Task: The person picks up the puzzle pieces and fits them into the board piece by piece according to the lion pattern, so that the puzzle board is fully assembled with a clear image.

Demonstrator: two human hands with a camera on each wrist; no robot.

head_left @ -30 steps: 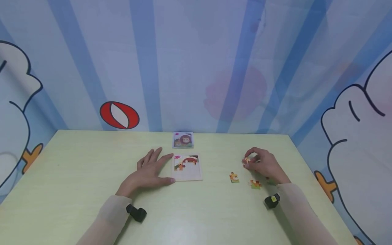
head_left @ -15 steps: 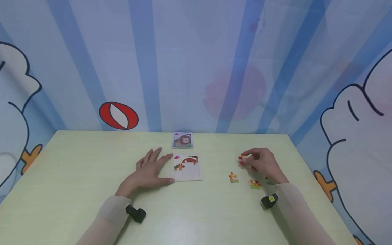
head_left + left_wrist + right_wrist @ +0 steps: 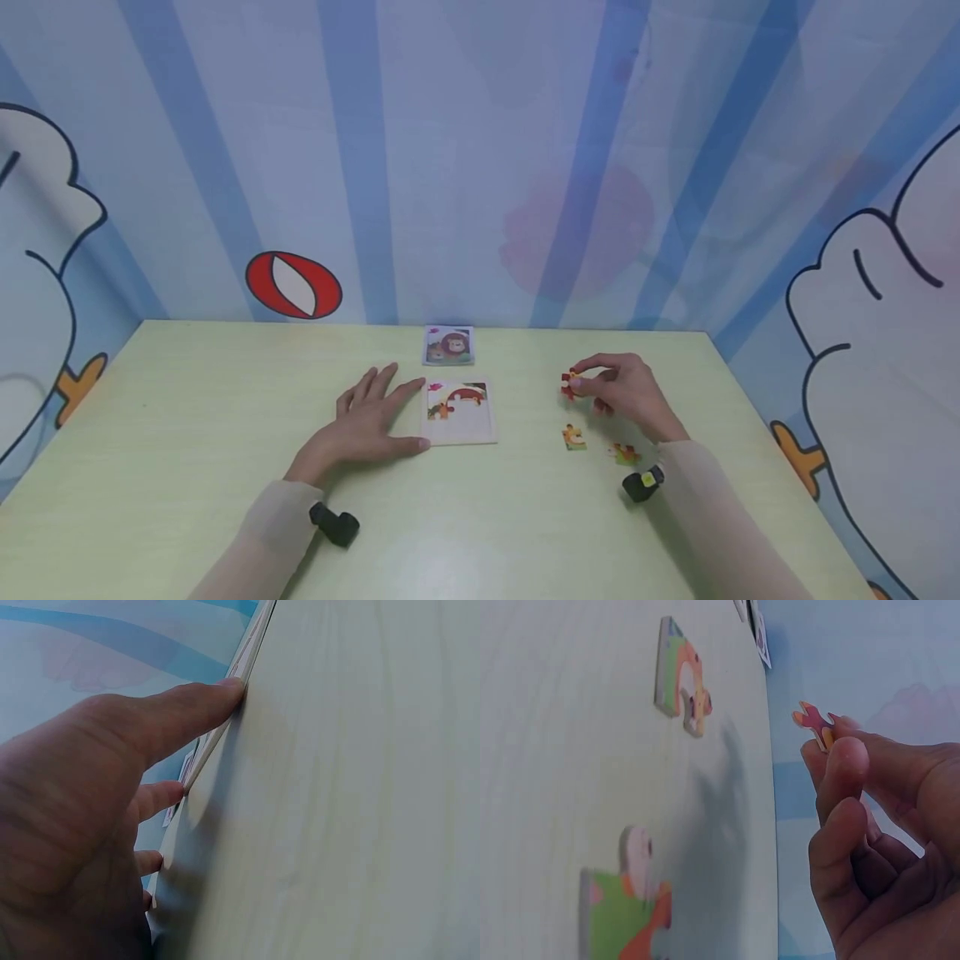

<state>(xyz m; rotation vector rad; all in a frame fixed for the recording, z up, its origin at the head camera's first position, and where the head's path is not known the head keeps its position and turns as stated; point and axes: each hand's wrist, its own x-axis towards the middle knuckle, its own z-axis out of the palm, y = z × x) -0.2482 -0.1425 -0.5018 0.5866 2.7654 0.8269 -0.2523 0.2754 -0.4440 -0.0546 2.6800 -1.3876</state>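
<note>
"so, what's gripped?"
"my right hand (image 3: 630,393) pinches a red puzzle piece (image 3: 567,386), right of centre; my left hand (image 3: 363,425), fingers spread, touches the white tray (image 3: 468,432), lower centre."
"step?"
"fitting pieces, i'd judge; next, align it over the tray. two loose pieces (image 3: 573,438) (image 3: 625,454) lie lower right."

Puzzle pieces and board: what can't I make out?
Right wrist: part of the held piece, covered by the right hand.
Right wrist: the lower loose piece, cut off by the bottom edge.
Left wrist: face of the board, seen nearly edge-on.
Head: held piece's print, too small.
</note>
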